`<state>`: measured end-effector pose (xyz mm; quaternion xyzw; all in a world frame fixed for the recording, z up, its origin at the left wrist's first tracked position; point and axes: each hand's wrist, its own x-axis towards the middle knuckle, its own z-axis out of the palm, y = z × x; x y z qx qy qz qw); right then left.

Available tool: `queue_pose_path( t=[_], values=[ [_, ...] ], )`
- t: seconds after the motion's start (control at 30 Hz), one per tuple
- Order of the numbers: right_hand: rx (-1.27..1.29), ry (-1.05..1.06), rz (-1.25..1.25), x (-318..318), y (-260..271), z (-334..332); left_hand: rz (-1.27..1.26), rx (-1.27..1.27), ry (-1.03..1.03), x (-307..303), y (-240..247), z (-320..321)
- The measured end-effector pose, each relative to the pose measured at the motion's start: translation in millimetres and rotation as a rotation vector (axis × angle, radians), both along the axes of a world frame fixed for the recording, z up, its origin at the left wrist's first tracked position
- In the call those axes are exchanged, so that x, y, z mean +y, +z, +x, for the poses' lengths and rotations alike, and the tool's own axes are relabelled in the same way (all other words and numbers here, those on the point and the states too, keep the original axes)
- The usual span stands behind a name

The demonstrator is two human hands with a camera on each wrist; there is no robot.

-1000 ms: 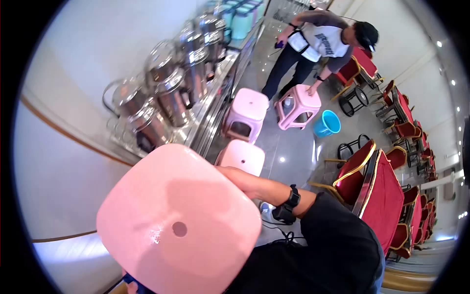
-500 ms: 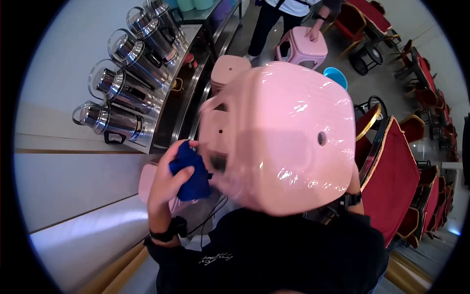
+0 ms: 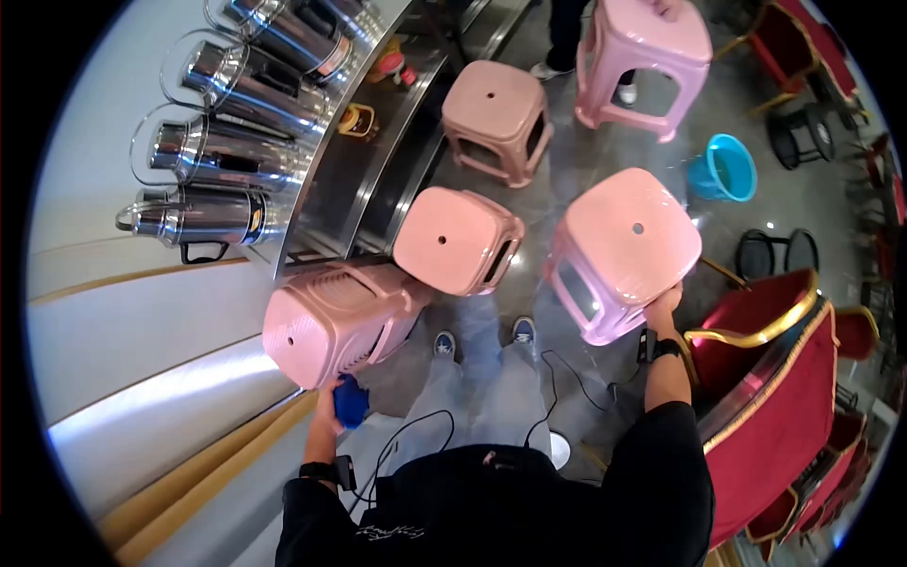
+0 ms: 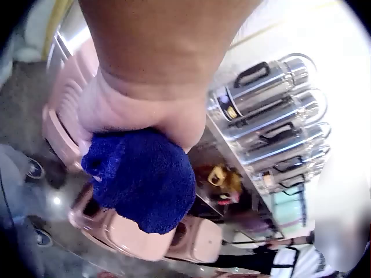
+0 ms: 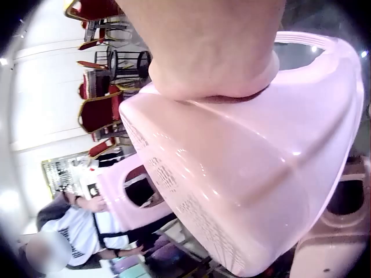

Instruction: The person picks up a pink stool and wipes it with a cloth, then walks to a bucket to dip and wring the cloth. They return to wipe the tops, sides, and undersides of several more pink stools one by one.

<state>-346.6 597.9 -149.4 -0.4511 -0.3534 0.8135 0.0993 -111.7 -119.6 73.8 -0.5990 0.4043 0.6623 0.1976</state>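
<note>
In my left hand (image 3: 324,409) I hold a bunched dark blue cloth (image 4: 142,179); it hangs below the palm in the left wrist view. That hand is beside a ribbed pink stool (image 3: 291,340), which leans toward the wall at the left. My right hand (image 3: 664,304) grips the near right corner of another pink plastic stool (image 3: 635,230), its seat facing up with a small round hole. The right fingers are hidden behind the stool in the right wrist view (image 5: 232,156). Two more pink stools (image 3: 444,240) (image 3: 496,99) stand in line near the shelf.
Steel flasks (image 3: 227,151) line the metal shelf (image 3: 312,208) on the left. Ahead, another person's hand (image 3: 667,8) rests on a pink stool (image 3: 652,42). A blue bucket (image 3: 723,170) stands to the right, near red chairs (image 3: 756,312) and a red-covered table (image 3: 779,425). Black cables (image 3: 567,369) trail by my legs.
The stool held up before me has swung right and down, away from my body, in my right hand. My left hand, with the blue cloth, has lowered toward the left stool. The view tilts further down.
</note>
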Motion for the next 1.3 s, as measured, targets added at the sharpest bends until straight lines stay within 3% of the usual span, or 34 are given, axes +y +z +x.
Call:
queue_pose_path(
  t=[0.03,0.07,0.17,0.2,0.33,0.47,0.57,0.63,0.67,0.77,0.8,0.83,0.87,0.9,0.93,0.97,1.0,1.03,1.07,1.1,1.13,1.17,1.2,1.23,1.27,1.3],
  values=[
    [-0.017,-0.013,-0.022,9,-46,-4,0.004,-0.053,0.036,-5,-5,22],
    [0.002,0.059,0.013,35,-128,6,-0.029,-0.070,0.019,-15,-13,46],
    [-0.026,0.143,-0.085,73,-260,10,-0.100,-0.185,-0.037,-19,-26,94],
    [-0.179,0.140,-0.195,102,-316,11,-0.066,-0.258,-0.014,-14,-23,102],
    [-0.262,0.066,0.089,91,-325,4,-0.176,-0.360,-0.089,20,-21,100],
    [-0.331,0.033,0.259,93,-351,-11,-0.151,-0.164,0.054,19,-53,106],
    [-0.250,-0.167,0.027,90,-361,-18,-0.145,-0.127,0.002,28,-61,91],
    [-0.213,-0.167,-0.243,99,-367,-10,-0.136,-0.128,-0.063,28,-63,83],
    [-0.249,-0.014,-0.215,95,-365,0,-0.136,-0.141,-0.043,25,-63,83],
    [-0.242,1.059,0.283,83,-360,58,-0.122,-0.160,0.009,10,-75,90],
    [0.087,1.266,0.555,52,-351,82,-0.115,-0.171,0.032,2,-77,95],
    [-0.120,1.142,0.147,9,-306,94,-0.105,-0.184,0.057,-6,-77,99],
    [0.126,1.089,-0.694,-17,-311,105,-0.139,-0.197,0.074,-14,-73,101],
    [-0.145,1.102,-0.319,-68,-251,119,-0.173,-0.206,0.090,-24,-68,101],
    [-0.445,1.204,-0.182,-124,-214,115,-0.203,-0.215,0.104,-37,-62,103],
    [-0.305,1.463,-0.054,-172,-174,115,-0.155,-0.169,0.132,-60,-70,123],
    [-0.292,1.345,-0.343,-216,-175,121,-0.211,-0.140,0.117,-85,-80,141],
    [-0.261,1.523,-0.392,-281,-100,97,-0.215,-0.042,0.182,-100,-76,142],
    [-0.046,1.569,-0.481,-318,-91,103,-0.221,0.010,0.275,-125,-84,154],
    [-0.206,1.708,-0.371,-382,-24,83,-0.161,0.138,0.273,-155,-91,164],
    [-0.176,1.805,-0.469,-431,3,74,-0.244,0.180,0.336,-178,-99,165],
    [-0.084,1.854,-0.518,-480,18,75,-0.346,0.246,0.322,-205,-113,158],
    [0.028,1.859,-0.487,-532,8,82,-0.281,0.465,0.319,-234,-128,155],
    [0.109,1.832,-0.498,-580,-11,89,-0.211,0.519,0.501,-233,-113,129],
    [-0.055,1.853,-0.232,-632,-7,90,0.137,0.814,0.407,-289,-162,156],
    [0.322,1.748,0.005,-673,-18,96,0.364,1.143,0.137,-308,-176,145]
  ],
)
